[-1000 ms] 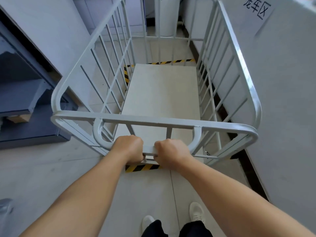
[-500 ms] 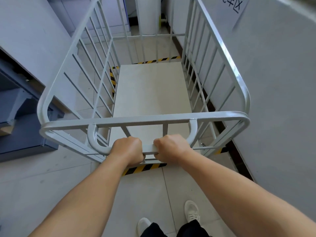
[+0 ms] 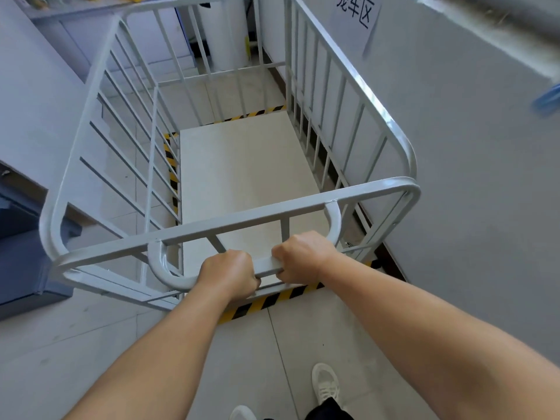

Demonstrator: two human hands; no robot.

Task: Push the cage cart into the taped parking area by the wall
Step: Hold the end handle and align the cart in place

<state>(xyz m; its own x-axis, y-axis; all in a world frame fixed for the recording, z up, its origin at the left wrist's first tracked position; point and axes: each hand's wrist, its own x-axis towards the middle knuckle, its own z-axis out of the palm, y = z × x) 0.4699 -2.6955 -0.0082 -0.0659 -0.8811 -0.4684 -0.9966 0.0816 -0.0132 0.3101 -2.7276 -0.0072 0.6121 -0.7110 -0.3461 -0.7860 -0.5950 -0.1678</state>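
Seen from above, both hands grip the low push handle [image 3: 266, 266] of a white cage cart [image 3: 230, 189], the left hand [image 3: 228, 274] and right hand [image 3: 303, 257] curled round the bar side by side, knuckles up. Beneath the cart, black-and-yellow tape [image 3: 272, 300] marks a rectangle on the tiled floor [image 3: 121, 344]: one strip shows just under the handle end, another along the cart's left side, a third past its far end. The cart's pale deck [image 3: 242, 177] lies within those strips, its right railing running close alongside the grey wall [image 3: 469, 177]. A paper sign [image 3: 356, 13] with black characters hangs on that wall. White shoes [image 3: 325, 383] stand on the tiles behind the cart.
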